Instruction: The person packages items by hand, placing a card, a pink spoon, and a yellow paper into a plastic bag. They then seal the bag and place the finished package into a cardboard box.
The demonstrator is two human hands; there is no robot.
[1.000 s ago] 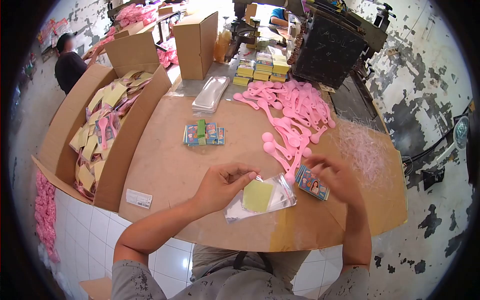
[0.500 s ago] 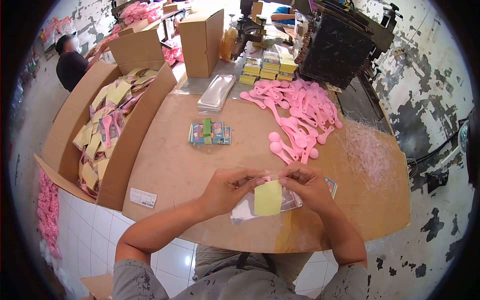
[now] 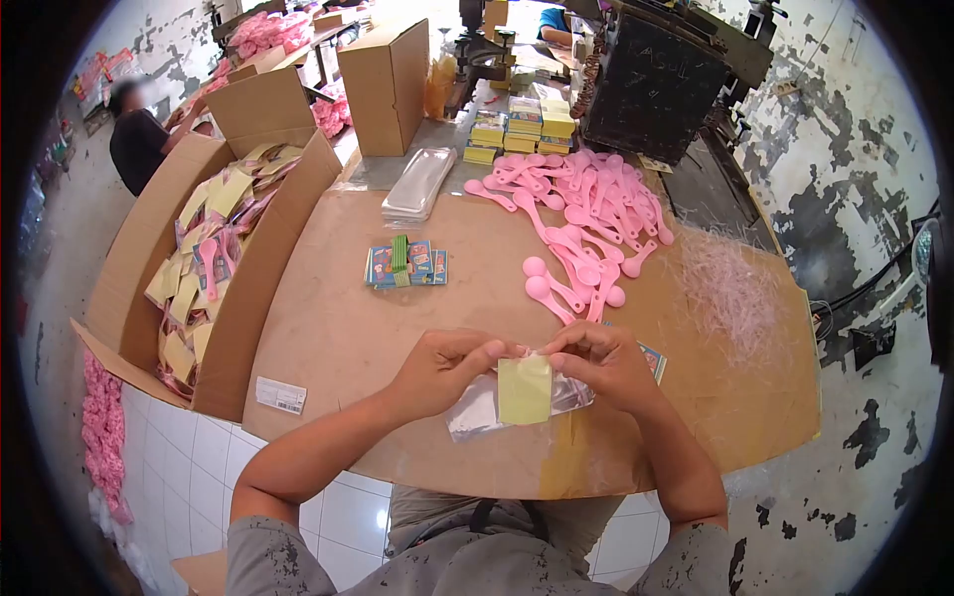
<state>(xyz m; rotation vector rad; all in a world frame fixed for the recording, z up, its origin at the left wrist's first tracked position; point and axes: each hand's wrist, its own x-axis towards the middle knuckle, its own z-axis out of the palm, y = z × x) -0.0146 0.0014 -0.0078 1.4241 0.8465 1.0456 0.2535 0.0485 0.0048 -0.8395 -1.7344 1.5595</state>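
Observation:
Close to the table's front edge, a small clear plastic bag with a pale yellow card (image 3: 525,390) in it hangs between my hands. My left hand (image 3: 447,372) pinches its top left corner with thumb and fingertips. On the top right corner, my right hand (image 3: 603,368) has a similar pinch. A bit of pink shows at the top edge between the fingertips; the rest of it is hidden behind the card. Beneath lie flat clear plastic bags (image 3: 475,410). Printed cards (image 3: 652,364) stick out beyond my right hand, partly covered by it.
Pink spoons (image 3: 586,214) are heaped beyond my hands. A banded card bundle (image 3: 405,264), a clear bag stack (image 3: 418,186) and card stacks (image 3: 525,121) lie farther back. At left stands a carton (image 3: 275,260) of filled packets; plastic shreds (image 3: 730,298) lie right. Another person (image 3: 139,139) works behind.
Both hands keep their pinch on the bag's top edge, and my left thumb has lifted slightly. The whole view has shifted a little as my head moved.

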